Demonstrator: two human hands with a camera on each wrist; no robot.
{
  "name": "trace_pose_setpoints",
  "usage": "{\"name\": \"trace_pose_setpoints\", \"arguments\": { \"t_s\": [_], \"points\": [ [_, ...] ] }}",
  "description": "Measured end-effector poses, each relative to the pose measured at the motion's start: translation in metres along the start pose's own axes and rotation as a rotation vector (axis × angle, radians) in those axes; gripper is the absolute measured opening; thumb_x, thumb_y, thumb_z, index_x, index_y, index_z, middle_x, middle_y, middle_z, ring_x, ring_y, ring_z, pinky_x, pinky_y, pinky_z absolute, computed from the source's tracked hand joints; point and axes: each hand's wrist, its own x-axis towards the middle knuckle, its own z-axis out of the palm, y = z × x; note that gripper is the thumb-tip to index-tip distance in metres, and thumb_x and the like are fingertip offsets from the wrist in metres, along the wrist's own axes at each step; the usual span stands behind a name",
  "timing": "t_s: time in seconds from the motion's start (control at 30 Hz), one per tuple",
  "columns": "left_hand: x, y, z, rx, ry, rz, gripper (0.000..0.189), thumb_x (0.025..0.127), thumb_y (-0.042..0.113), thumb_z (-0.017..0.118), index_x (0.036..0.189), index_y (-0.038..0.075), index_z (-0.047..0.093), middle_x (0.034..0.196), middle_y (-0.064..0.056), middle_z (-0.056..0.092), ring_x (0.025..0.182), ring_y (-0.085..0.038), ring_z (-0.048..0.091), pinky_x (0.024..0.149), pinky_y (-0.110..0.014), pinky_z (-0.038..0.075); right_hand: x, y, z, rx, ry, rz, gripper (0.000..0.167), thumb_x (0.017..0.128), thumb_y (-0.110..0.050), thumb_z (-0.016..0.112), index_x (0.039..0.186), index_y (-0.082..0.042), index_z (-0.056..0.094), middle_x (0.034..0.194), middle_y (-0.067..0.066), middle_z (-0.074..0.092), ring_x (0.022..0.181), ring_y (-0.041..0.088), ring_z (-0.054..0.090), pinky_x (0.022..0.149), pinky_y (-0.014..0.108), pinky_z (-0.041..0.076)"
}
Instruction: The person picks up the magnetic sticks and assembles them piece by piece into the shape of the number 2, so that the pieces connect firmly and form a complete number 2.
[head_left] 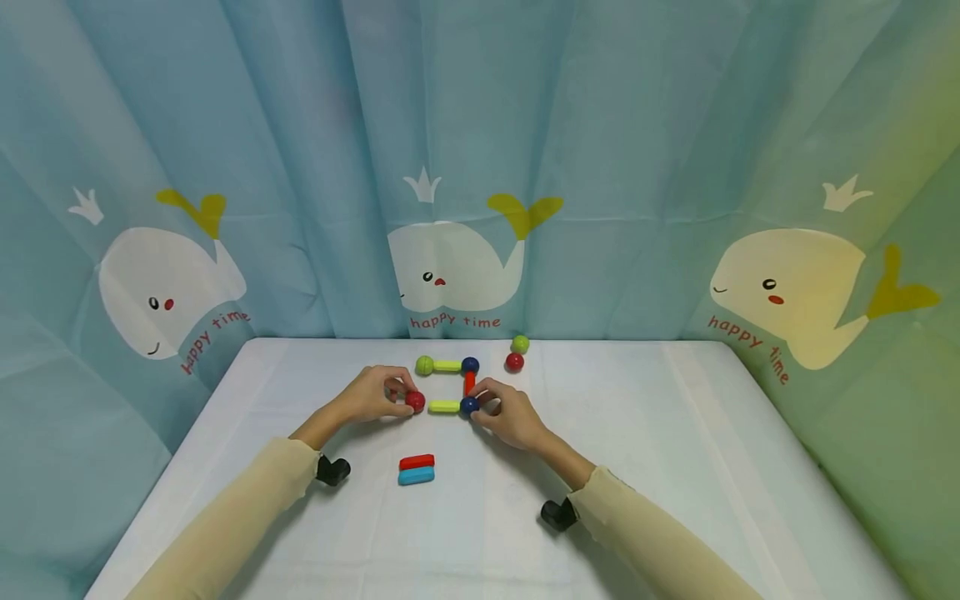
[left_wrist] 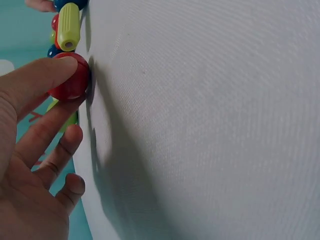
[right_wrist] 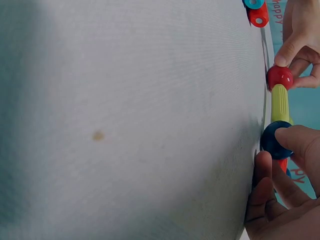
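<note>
White cloth-covered worktop (head_left: 712,467). Left hand (head_left: 377,393), finger and thumb closed on glossy red ball (head_left: 415,402); right hand (head_left: 513,414) pinches dark-blue ball (head_left: 469,406). Ridged yellow-green rod (head_left: 444,407) between balls. Risk: off-centre push could skew rod, loosening blue joint.

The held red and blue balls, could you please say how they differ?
The left hand pinches the red ball, the right hand the blue ball. In the head view, the red ball is apart from the near lime rod; the blue ball touches it. Both are round.
</note>
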Motion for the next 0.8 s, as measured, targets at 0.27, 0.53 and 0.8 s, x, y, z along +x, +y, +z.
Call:
{"name": "trace_pose_setpoints", "arguments": {
  "t_s": [0.27, 0.53, 0.8],
  "points": [
    [0.0031, -0.0016, 0.0024, -0.008, -0.005, 0.013, 0.023, 0.073, 0.018, 0.081, 0.090, 0.021, 0.065, 0.094, 0.006, 0.072, 0.075, -0.016, 0.056, 0.068, -0.028, 0.044, 0.0013, 0.0013, 0.0005, 0.009, -0.004, -0.013, 0.026, 0.084, -0.012, 0.069, 0.108, -0.015, 0.059, 0.103, 0.004, 0.069, 0.075, 0.015, 0.062, 0.069, 0.026, 0.052],
    [0.0070, -0.0025, 0.0048, -0.004, -0.018, 0.025, 0.023, 0.073, 0.018, 0.081, 0.088, 0.021, 0.063, 0.089, 0.009, 0.071, 0.070, -0.014, 0.054, 0.068, -0.031, 0.042, 0.0012, -0.0007, -0.0003, 0.015, -0.010, -0.027, 0.025, 0.084, -0.012, 0.069, 0.107, -0.014, 0.059, 0.103, 0.005, 0.069, 0.074, 0.016, 0.061, 0.068, 0.026, 0.051],
    [0.0089, -0.0023, 0.0032, -0.027, -0.030, 0.039, 0.022, 0.074, 0.018, 0.080, 0.089, 0.021, 0.064, 0.091, 0.008, 0.071, 0.070, -0.016, 0.055, 0.068, -0.031, 0.043, 0.0024, -0.0011, -0.0012, 0.024, -0.006, -0.015, 0.025, 0.083, -0.011, 0.070, 0.106, -0.016, 0.060, 0.103, 0.005, 0.069, 0.075, 0.018, 0.062, 0.068, 0.026, 0.051]
  ]
}}
